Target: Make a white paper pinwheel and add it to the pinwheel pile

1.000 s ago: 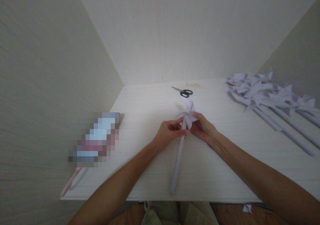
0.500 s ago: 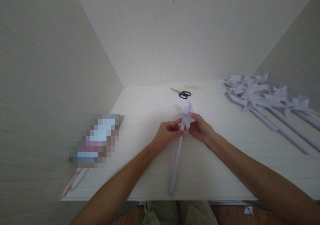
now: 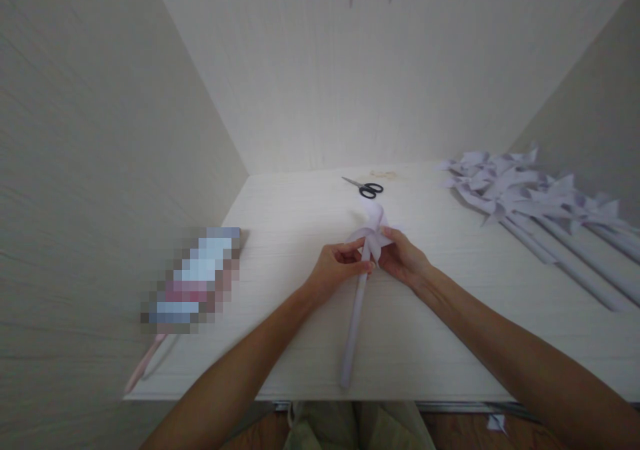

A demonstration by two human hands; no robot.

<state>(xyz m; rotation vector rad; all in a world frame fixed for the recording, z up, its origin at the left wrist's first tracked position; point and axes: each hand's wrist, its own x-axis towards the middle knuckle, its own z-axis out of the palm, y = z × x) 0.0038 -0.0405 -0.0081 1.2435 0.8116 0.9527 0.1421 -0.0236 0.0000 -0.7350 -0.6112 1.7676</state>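
A pale lilac paper pinwheel (image 3: 373, 227) on a rolled paper stick (image 3: 354, 330) lies on the white table (image 3: 300, 237), the stick pointing towards me. My left hand (image 3: 336, 268) pinches the stick just below the pinwheel head. My right hand (image 3: 401, 255) grips the head from the right, its fingers closed on the folded blades. Both hands meet at the joint of head and stick.
Black-handled scissors (image 3: 364, 186) lie behind the pinwheel. Several finished pinwheels (image 3: 520, 193) with long sticks lie at the right. A blurred box (image 3: 193, 280) sits at the left edge, a pinkish stick (image 3: 143, 363) beside it. Walls close in the table on three sides.
My hands and the pinwheel stay in nearly the same place. Only the fingers shift slightly at the pinwheel head.
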